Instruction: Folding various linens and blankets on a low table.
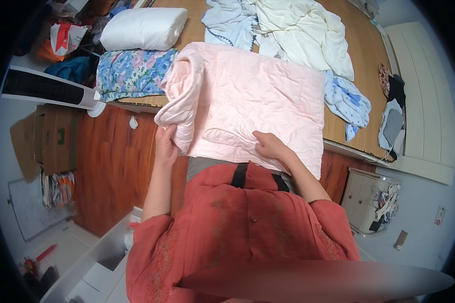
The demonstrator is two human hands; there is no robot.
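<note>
A pale pink quilt (265,94) lies in front of me across the edge of the bed, its near side hanging toward my waist. My left hand (167,144) grips the quilt's left edge, where the cloth is folded over into a thick, loose roll. On the near right part of the quilt rests my right hand (271,145), its fingers curled at a raised fold; whether it pinches the cloth is unclear. Left of the quilt is a folded blue floral bedcover (134,74), with a white folded quilt (144,28) behind it.
A cream quilt (307,34) and a light blue blanket (229,22) lie farther back on the wooden bed board (364,94). Blue patterned cloth (347,99) is bunched at the right. A tower fan (45,87) and a cardboard box (57,140) stand left.
</note>
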